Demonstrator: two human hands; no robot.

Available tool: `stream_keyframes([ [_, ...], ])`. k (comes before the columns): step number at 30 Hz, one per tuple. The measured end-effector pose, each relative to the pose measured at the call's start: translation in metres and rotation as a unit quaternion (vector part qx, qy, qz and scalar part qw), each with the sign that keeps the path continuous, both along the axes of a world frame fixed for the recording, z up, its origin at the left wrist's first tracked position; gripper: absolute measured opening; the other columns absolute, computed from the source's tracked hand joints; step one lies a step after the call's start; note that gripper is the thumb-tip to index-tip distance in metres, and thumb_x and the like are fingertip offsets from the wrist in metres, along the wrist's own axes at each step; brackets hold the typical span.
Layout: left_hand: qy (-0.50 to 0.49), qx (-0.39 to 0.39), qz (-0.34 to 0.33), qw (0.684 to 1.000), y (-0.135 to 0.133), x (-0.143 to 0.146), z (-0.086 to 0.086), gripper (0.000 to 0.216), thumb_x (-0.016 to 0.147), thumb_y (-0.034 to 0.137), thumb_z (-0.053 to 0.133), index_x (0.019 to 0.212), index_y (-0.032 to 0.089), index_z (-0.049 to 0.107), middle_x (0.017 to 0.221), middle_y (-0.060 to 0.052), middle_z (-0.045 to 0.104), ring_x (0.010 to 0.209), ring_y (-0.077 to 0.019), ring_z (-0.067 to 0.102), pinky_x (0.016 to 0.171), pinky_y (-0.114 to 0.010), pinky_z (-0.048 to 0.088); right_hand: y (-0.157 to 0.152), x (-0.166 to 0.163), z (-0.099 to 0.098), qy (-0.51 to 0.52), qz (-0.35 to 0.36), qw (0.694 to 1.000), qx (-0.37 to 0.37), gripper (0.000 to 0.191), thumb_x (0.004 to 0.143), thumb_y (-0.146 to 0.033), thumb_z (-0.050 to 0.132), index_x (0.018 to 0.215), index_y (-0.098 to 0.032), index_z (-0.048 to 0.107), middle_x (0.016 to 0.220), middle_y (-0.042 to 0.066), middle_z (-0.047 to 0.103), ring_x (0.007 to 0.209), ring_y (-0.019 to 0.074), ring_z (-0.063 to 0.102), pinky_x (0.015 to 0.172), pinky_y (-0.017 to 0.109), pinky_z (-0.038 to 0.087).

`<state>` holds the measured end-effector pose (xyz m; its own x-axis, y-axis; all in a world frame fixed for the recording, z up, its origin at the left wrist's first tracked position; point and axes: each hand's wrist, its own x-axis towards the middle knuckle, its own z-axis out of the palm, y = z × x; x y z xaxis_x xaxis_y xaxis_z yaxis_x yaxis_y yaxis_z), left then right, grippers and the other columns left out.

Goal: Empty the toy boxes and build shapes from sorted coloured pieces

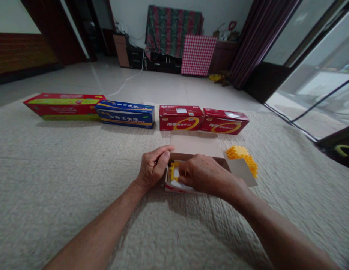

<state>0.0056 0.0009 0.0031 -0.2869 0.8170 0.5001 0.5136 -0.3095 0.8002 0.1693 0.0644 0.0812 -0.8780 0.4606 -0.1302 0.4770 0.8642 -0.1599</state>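
An open cardboard box (197,144) with its lid flap folded back stands in front of me. My left hand (153,165) grips the box's left wall, thumb and fingers closed at its upper edge. Inside the box, my right hand (204,172) is closed in a pinch on a yellow plastic piece with toothed edges (172,171). White material lies under and around this piece. The right hand covers much of the box's inside. Beside the box's right flap, more yellow toothed pieces (239,152) lie on the cover, partly hidden by the flap.
Behind the box stand two red boxes (180,119), a blue box (126,115) and a long red and green box (67,107) in a row. They rest on a pale textured cover (78,168). A cabinet (135,56) with draped cloths stands across the tiled floor.
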Motion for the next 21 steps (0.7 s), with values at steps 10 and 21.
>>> stream_keyframes([
  [10,-0.007,-0.016,0.008,1.000,-0.001,0.000,0.000,0.037,0.092,0.038,0.046,0.104,0.014,0.073,0.070,-0.003,0.071,0.069,-0.0157,0.065,0.059,-0.023,0.050,0.004,0.023,0.019,0.092,-0.043,0.995,-0.023,0.017,0.085,-0.027,0.061,0.073,-0.020,0.072,0.053,-0.002,0.057,0.046,0.0070,0.043,0.049,0.024,0.027],
  [21,0.019,-0.026,0.030,0.999,-0.002,-0.004,-0.004,0.039,0.089,0.042,0.048,0.104,0.016,0.073,0.064,0.001,0.066,0.052,-0.0121,0.053,0.049,-0.022,0.041,0.054,0.160,0.004,0.233,-0.317,0.910,0.130,0.022,0.084,-0.036,0.053,0.085,-0.018,0.066,0.076,0.005,0.066,0.065,0.0161,0.059,0.062,0.031,0.045],
])
